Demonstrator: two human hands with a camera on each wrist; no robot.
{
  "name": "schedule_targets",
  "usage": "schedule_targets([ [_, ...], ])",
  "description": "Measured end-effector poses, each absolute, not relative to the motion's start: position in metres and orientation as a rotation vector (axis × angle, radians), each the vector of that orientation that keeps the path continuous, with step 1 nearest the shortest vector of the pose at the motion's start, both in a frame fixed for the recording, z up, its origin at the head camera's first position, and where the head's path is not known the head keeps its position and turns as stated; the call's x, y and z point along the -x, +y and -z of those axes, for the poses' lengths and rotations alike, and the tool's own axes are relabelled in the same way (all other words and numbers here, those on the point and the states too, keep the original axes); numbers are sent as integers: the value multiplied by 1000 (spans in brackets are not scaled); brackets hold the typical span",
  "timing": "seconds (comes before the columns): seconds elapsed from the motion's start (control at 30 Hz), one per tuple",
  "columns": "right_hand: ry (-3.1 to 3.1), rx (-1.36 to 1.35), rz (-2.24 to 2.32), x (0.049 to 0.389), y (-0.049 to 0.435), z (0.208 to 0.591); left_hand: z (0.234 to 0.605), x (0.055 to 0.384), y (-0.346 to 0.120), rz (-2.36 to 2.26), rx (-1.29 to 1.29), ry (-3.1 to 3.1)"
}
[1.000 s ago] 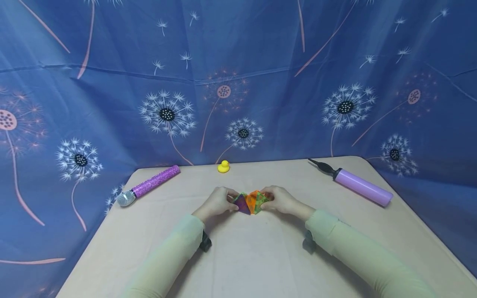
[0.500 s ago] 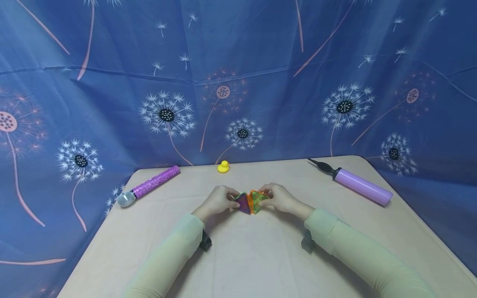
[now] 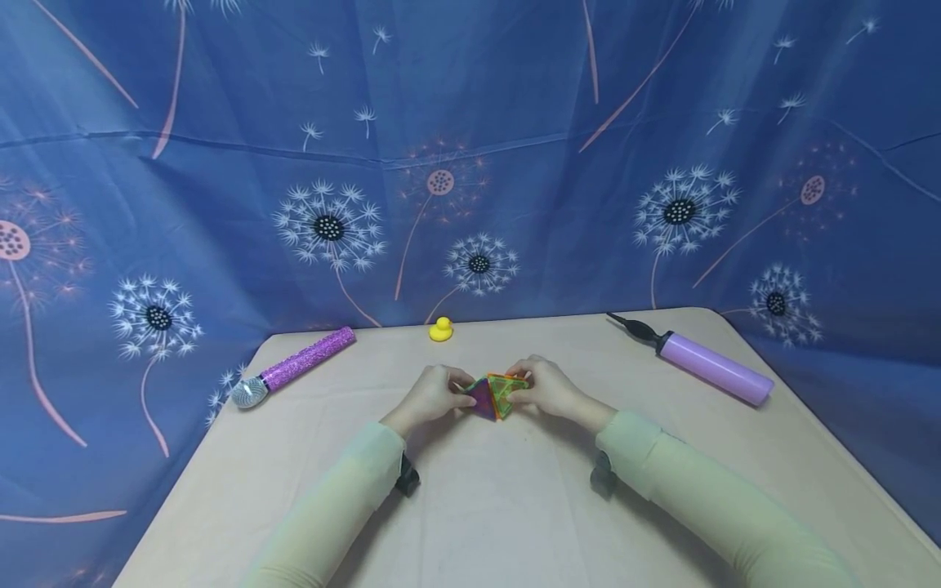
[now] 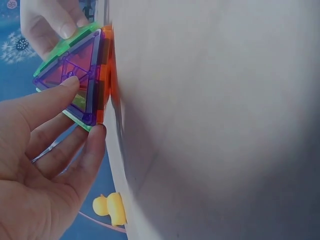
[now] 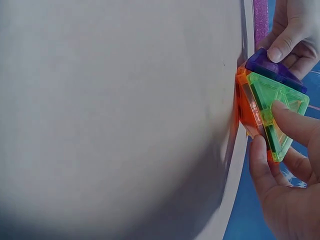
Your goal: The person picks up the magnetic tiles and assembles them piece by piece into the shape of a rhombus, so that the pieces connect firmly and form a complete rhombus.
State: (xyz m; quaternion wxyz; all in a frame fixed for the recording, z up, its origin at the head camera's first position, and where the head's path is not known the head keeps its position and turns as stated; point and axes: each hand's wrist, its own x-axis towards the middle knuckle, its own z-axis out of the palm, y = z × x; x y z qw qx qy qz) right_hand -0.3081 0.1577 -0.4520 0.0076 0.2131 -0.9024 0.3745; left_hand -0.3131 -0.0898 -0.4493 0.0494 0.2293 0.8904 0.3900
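Observation:
Translucent triangular magnetic tiles stand joined in a small pyramid at mid-table. Its purple tile (image 3: 483, 400) leans on the left and its green tile (image 3: 502, 392) on the right, their edges close together. An orange tile (image 4: 105, 75) forms the base, low against the tabletop. My left hand (image 3: 434, 394) grips the purple side, thumb on its face and fingers around the back, where more green shows. My right hand (image 3: 550, 390) holds the green tile, with the thumb on its face and another finger at the lower orange edge.
A purple glittery microphone (image 3: 305, 359) lies at the left of the table (image 3: 485, 506). Toward the back sits a yellow rubber duck (image 3: 441, 329). A lilac hand pump (image 3: 713, 369) with a black nozzle lies at the right, and a blue dandelion-print cloth (image 3: 559, 220) hangs behind.
My right hand has shifted slightly left, swinging the green tile in toward the purple one. Less orange shows between them in the head view. The left hand has barely moved.

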Motion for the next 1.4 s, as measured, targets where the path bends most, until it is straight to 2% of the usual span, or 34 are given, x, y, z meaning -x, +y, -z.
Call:
schedule_targets([
  [0.63, -2854, -692, -1112, 316, 156, 440, 454, 315, -82, -1195, -675, 2725],
  [1.4, -2878, -694, -1070, 316, 157, 444, 453, 314, -79, -1155, -651, 2725],
])
